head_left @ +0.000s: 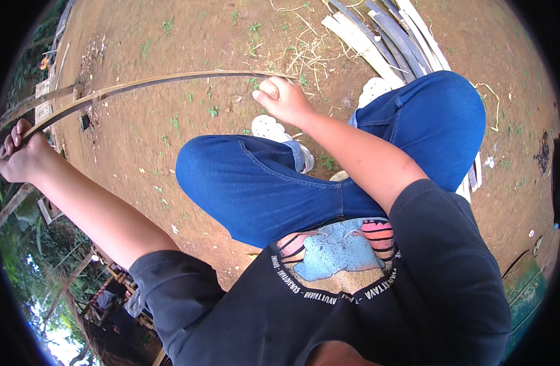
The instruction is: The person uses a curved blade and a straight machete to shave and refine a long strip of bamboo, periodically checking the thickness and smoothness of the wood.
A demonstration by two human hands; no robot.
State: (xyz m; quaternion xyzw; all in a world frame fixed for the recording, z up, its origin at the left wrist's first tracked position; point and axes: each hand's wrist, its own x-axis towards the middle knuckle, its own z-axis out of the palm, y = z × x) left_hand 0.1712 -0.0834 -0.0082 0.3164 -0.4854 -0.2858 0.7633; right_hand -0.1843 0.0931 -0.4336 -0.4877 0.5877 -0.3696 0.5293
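Note:
A long, thin bamboo strip (152, 79), pale on one edge and dark on the other, arches from the far left to the middle. Around its left end, my left hand (24, 155) is closed, the arm stretched out to the side. My right hand (286, 102) makes a fist above the ground in front of my knees, next to the strip's right end. A rounded brown handle (269, 89) shows between its thumb and fingers; the rest of that tool is hidden. Whether the right fingers also touch the strip, I cannot tell.
Split bamboo strips (389, 39), pale and dark, lie in a pile beyond my right knee. Thin curly shavings (313, 58) are scattered beside them on the brown dirt ground (164, 116). My bent legs in blue trousers (249, 189) and white shoes (269, 128) are below the strip.

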